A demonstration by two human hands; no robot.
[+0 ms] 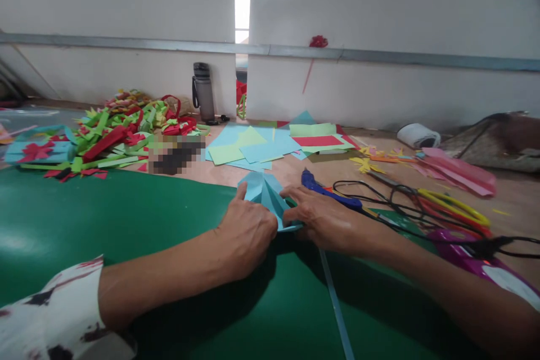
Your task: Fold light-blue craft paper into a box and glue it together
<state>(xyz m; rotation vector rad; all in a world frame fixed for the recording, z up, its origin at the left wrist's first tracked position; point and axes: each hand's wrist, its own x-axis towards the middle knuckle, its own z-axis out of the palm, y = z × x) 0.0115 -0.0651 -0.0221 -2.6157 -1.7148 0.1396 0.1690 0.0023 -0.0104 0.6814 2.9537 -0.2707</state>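
A light-blue folded paper with several pleats is held up over the green mat, between both hands. My left hand is closed on its left and near side, the thumb pointing up along the edge. My right hand grips the right edge of the same paper, fingers bent over it. Part of the paper is hidden behind the fingers. Below my right hand a narrow light-blue paper strip runs down the mat towards me.
Blue, green and red sheets lie behind the hands. A blue glue gun, its black cord and yellow-orange scissors lie right. Paper pieces are heaped left, near a grey bottle.
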